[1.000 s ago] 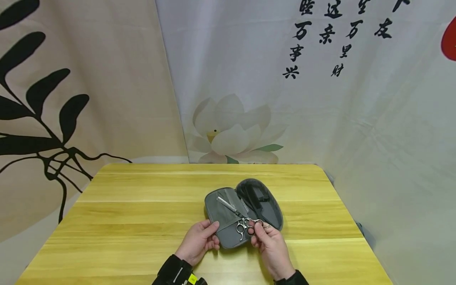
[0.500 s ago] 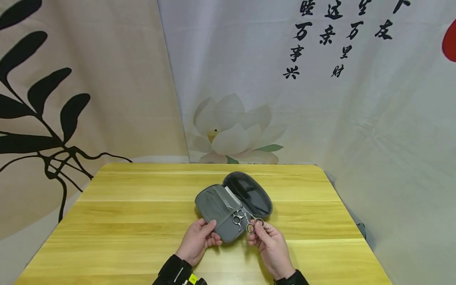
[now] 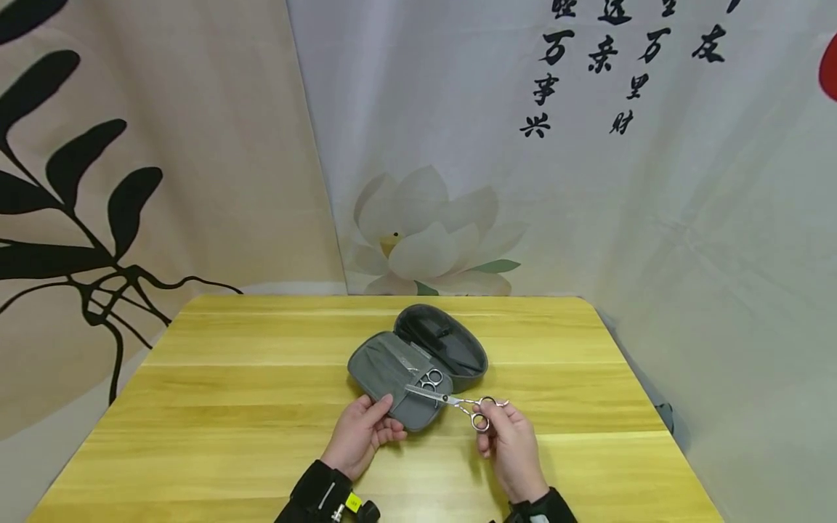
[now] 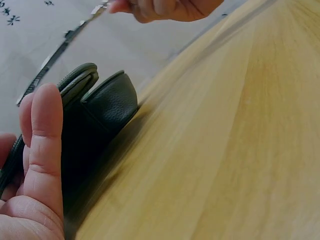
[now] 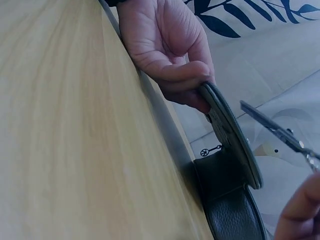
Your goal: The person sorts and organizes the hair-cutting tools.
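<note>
My left hand (image 3: 362, 439) pinches the near edge of an unfolded grey zip case (image 3: 382, 374), thumb on top and fingers beneath. Held by the finger rings in my right hand (image 3: 514, 450) is a pair of silver hairdressing scissors (image 3: 447, 399), its blades pointing left above the case flap. A second pair of scissors (image 3: 431, 384) sits in the flap's pocket, with its rings showing. In the right wrist view, the held scissors (image 5: 275, 129) are apart from the case (image 5: 232, 132). The left wrist view shows the flap raised off the table, its inside hidden.
The case's deeper half (image 3: 474, 374) holds dark items, one perhaps a comb, hard to make out. Under everything is a wooden table (image 3: 261, 407). A printed cloth (image 3: 686, 218) hangs behind its far edge. A zip pull (image 5: 210, 150) dangles from the case.
My right hand has drawn the scissors rightward off the pocket, and they now hang over the flap. The case has shifted left and away, with my left hand still gripping it.
</note>
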`<state>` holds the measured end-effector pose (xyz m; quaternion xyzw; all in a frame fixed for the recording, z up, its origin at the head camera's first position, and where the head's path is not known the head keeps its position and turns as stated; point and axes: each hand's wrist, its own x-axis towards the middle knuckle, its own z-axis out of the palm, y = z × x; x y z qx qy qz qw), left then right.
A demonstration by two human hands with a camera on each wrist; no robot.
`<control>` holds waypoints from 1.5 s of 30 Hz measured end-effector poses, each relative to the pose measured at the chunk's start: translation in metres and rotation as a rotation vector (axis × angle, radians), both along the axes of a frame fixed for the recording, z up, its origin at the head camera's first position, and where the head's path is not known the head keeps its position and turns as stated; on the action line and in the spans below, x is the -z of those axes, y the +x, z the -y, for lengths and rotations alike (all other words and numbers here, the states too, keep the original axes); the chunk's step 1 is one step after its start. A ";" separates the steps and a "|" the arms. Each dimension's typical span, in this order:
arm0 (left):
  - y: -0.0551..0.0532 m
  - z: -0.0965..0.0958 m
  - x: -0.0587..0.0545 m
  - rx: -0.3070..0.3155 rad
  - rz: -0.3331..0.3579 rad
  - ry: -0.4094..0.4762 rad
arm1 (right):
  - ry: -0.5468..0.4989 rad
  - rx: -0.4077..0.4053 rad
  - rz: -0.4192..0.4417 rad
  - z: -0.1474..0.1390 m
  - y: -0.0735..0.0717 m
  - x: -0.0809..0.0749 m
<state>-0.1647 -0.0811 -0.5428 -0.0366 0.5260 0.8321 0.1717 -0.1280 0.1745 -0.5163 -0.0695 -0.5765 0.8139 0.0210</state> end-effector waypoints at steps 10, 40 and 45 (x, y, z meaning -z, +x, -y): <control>-0.002 0.001 0.000 0.018 -0.002 0.023 | 0.066 0.091 0.069 0.000 -0.003 -0.003; -0.003 -0.002 0.006 0.032 -0.063 -0.002 | 0.161 0.047 0.108 0.010 0.001 -0.003; -0.002 -0.003 0.005 0.020 -0.054 -0.012 | 0.070 0.025 0.136 0.010 0.001 -0.001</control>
